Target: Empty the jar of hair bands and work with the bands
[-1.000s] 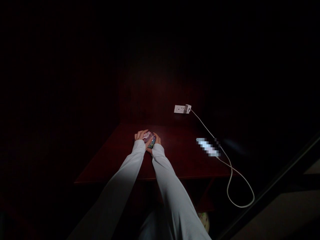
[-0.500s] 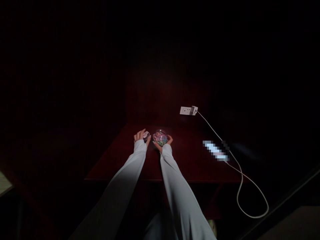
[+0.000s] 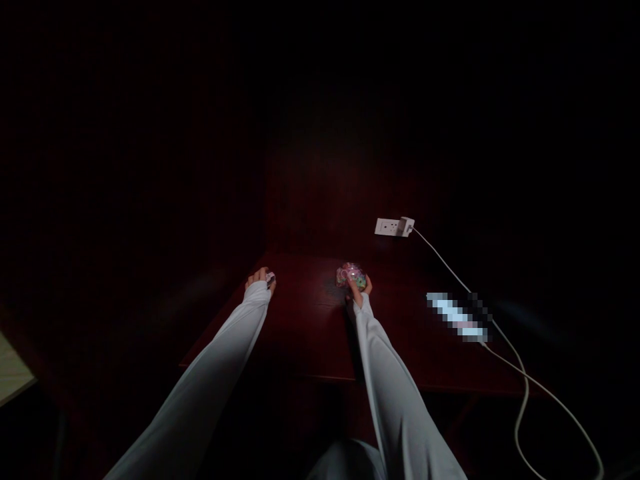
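On the left side of the dark red desk, my left hand is closed round a small round lid with a pale label. To the right of it, my right hand grips a clear round jar filled with small multicoloured pieces, thumb at the near side and fingers round the right side. A wide gap of desk lies between the two hands. Fine detail is dim in the low light.
The dark red desk has a back panel with a white socket and a plugged-in charger. A white cable runs down to a bright, pixelated device at the right. A pale surface shows at far left.
My hands have moved apart, the left one leftward with the lid and the right one rightward with the jar. The view has also shifted, so the socket and device appear farther right.
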Available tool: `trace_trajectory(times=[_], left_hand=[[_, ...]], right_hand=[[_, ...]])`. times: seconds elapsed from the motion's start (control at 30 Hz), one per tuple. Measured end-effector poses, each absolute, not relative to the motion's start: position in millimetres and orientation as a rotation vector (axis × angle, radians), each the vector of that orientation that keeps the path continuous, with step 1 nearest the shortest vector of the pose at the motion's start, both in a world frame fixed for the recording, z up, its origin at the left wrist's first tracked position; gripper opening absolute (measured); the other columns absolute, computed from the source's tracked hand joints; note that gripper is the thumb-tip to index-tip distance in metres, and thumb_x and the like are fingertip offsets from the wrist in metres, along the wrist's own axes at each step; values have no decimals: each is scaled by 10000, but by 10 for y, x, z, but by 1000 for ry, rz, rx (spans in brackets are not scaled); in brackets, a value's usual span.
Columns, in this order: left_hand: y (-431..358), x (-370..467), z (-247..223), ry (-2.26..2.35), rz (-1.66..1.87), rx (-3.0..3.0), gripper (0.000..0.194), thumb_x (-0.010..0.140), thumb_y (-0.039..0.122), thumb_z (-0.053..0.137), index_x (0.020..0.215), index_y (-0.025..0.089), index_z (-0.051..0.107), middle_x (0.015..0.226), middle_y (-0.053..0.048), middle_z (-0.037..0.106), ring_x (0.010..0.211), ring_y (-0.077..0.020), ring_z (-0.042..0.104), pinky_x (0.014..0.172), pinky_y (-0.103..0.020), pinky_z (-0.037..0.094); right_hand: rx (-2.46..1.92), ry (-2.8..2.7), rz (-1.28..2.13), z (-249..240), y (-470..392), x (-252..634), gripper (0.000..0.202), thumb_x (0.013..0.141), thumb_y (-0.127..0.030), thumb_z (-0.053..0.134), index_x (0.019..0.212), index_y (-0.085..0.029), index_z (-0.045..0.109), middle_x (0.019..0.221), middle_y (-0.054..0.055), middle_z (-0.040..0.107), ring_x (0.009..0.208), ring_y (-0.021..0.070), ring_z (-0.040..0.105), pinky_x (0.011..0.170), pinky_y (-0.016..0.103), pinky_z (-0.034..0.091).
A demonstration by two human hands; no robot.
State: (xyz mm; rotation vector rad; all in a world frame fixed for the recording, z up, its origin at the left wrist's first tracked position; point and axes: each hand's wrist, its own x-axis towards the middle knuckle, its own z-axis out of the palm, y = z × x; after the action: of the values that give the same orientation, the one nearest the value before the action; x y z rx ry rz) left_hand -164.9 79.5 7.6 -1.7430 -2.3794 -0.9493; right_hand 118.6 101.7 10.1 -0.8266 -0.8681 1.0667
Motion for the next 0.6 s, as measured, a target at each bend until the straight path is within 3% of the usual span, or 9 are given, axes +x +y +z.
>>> trace_trajectory(times=[0.1, 0.23, 0.33, 0.43, 0.5, 0.6], left_hand=[[843, -1643, 39, -2388, -884, -1719, 520, 918, 308, 540, 1418, 185, 467, 1360, -154, 608, 1200, -332, 579, 1034, -434, 426], [897, -1658, -20, -2392, -872, -1624, 535, 887, 281, 562, 1401, 141, 508, 1324, -178, 634, 1223, -362, 552, 1057, -464, 403], [930, -1664, -36, -2348, -893, -1591, 526, 862, 262, 585, 1368, 122, 549, 1394, -179, 595, 1317, -362, 478, 1112, -466, 358], [969, -1611, -35, -2179, -917, -1689, 545, 834, 298, 627, 1349, 133, 565, 1535, -174, 466, 1375, -355, 425, 1151, -508, 311], [1020, -1527, -45, -2037, -963, -1793, 521, 862, 338, 601, 1347, 151, 563, 1574, -159, 420, 1387, -348, 419, 1152, -527, 309], [1157, -1320, -78, -1930, -1130, -1926, 473, 940, 383, 508, 1358, 165, 546, 1545, -154, 461, 1371, -322, 457, 1140, -478, 352]], right_hand=[[-916, -679, 1186, 130, 1099, 1229, 674, 730, -384, 735, 1312, -356, 399, 1237, 16, 635, 841, 144, 713, 626, 244, 596], [-881, -703, 1353, 194, 1214, 1343, 439, 755, -455, 729, 1121, -310, 535, 998, 2, 705, 737, 142, 723, 628, 262, 606], [-795, -702, 1518, 265, 1299, 1434, 436, 738, -416, 761, 1102, -290, 557, 907, -7, 721, 762, 159, 736, 697, 289, 625], [-810, -688, 1550, 315, 1352, 1465, 357, 777, -413, 732, 1075, -273, 594, 890, -4, 730, 783, 156, 727, 696, 264, 612], [-856, -740, 1501, 322, 1369, 1454, 312, 834, -495, 673, 1051, -276, 625, 915, -1, 740, 814, 151, 721, 690, 251, 591], [-859, -862, 1409, 326, 1394, 1404, 469, 905, -687, 479, 1017, -271, 664, 976, 26, 752, 934, 187, 718, 789, 347, 586]])
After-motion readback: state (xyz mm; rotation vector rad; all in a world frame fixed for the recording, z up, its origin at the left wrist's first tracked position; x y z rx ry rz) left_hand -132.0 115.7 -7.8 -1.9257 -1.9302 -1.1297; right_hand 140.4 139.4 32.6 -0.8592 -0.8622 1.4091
